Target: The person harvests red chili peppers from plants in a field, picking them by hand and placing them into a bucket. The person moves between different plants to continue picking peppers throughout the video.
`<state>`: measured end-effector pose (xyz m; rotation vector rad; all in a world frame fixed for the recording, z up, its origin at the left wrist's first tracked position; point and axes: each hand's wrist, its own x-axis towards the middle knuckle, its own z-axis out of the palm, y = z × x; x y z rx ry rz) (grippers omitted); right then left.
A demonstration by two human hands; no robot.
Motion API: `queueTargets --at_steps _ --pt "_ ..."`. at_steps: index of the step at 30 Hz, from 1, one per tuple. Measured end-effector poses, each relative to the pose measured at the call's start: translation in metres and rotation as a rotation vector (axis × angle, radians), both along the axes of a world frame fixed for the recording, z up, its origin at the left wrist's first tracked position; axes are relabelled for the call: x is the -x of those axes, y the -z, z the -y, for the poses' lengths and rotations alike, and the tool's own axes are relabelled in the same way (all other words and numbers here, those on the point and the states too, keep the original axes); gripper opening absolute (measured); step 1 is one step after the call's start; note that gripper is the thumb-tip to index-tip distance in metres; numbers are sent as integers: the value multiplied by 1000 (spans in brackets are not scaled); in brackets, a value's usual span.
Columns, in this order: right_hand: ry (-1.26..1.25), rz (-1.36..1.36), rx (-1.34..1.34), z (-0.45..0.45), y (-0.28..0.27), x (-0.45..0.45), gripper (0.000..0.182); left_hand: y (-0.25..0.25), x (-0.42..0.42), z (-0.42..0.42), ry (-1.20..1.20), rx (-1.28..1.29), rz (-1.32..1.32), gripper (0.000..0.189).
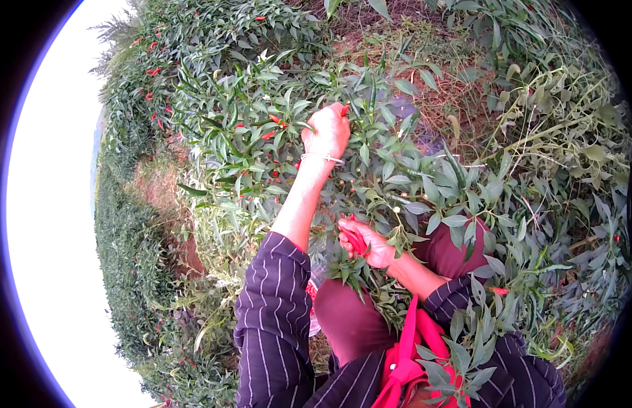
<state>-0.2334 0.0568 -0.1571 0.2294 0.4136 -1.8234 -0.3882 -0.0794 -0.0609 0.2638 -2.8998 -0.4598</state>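
Note:
My left hand [326,131], with a thin bangle [322,157] at its wrist, is closed among the leaves of a chili plant [275,97]. A red chili pepper [344,110] sticks out at its fingers. Beside this hand hang a green chili [305,125] and several red chilies [275,119]. Lower down, my right hand [374,250] holds a bunch of picked red chilies [354,238] in its curled fingers. Leaves partly cover that wrist.
Between my left sleeve [275,306] and my knee [351,321], a container of red chilies [312,290] is partly hidden. Leafy stems [464,204] cross over my other knee [454,247]. More chili rows [137,245] stretch off at the left; dry weeds and soil [443,102] lie beyond.

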Motion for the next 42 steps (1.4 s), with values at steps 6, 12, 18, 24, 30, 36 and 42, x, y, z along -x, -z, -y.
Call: queueTargets --at_steps 6,12,18,24,30,36,42 --pt "15 -20 -9 -5 6 2 21 26 1 22 -194 -878 121 8" --pt "35 -40 -34 -5 -4 0 18 -30 -55 18 -317 -1403 164 8" --pt "62 65 102 -2 -10 -6 16 -93 -104 -4 -10 -1665 15 11" --pt "141 153 259 1 -27 0 17 -77 -188 -2 -255 -1465 -108 10" --pt "-34 -25 180 59 -83 -24 18 -63 -275 -15 -488 -1412 -406 8" --pt "-256 -249 44 122 -134 -114 11 -71 -378 12 -674 -1229 -764 6" --pt "-493 -799 -73 145 -106 -170 34 -12 -455 37 -969 -1075 -596 8"
